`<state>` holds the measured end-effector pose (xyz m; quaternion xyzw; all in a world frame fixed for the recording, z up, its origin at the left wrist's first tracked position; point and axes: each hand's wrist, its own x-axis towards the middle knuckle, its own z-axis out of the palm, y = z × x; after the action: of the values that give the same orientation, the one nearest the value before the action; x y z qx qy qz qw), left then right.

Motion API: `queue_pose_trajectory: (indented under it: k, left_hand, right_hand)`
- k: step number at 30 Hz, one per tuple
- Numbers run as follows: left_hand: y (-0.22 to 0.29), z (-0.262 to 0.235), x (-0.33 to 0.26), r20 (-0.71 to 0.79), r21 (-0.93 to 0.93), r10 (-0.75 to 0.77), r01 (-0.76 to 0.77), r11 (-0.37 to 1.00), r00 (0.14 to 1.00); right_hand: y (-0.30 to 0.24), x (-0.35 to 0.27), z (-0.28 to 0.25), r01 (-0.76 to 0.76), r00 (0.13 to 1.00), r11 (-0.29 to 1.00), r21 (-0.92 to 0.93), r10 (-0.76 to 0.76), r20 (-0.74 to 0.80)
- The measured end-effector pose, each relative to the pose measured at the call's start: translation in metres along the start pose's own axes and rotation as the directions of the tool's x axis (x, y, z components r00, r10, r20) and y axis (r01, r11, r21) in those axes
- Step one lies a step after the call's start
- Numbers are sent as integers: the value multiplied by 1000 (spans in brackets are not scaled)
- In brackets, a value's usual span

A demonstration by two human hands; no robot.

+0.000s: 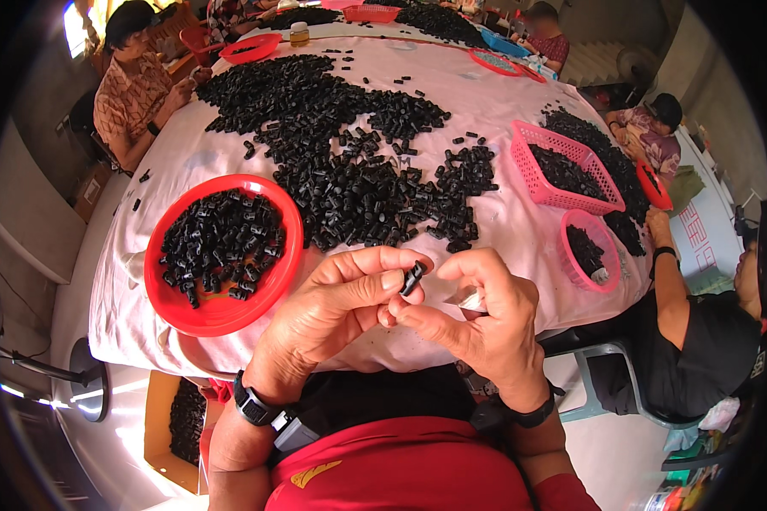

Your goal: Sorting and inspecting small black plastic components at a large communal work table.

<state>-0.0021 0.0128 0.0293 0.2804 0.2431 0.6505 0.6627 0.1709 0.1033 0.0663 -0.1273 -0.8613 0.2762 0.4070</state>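
Between its thumb and forefinger, my left hand pinches a small black plastic part, a short cylinder with a shiny side, held tilted above the table's near edge. My right hand is close beside it, fingers curled and thumb tip near the part's lower end. Something pale shows inside the curled right fingers; what it is I cannot make out. Left of my hands, a round red basin holds many similar black parts. A large pile of black parts spreads just beyond my hands.
A pink cloth covers the table. On the right are a pink rectangular basket and a round pink basket with black parts. People sit around, one close by at right. A yellow box stands on the floor at left.
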Motion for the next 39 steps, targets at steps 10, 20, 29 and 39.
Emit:
queue_pose_trajectory:
  k: [10,20,29,39]
  left_hand:
    - [-5,5,-2,1,-39,-10,10,999,1000]
    - [-8,5,0,39,-131,-50,54,990,998]
    - [-12,2,1,-23,-101,-69,67,993,997]
    - [-13,-2,3,30,-104,-34,37,994,999]
  right_hand:
    - [12,-2,5,13,999,974,-225,-1,51]
    - [16,-4,7,35,999,958,-285,-26,37]
    - [13,-3,7,47,999,939,-342,-42,21]
    - [17,-5,9,76,997,915,-395,-68,34]
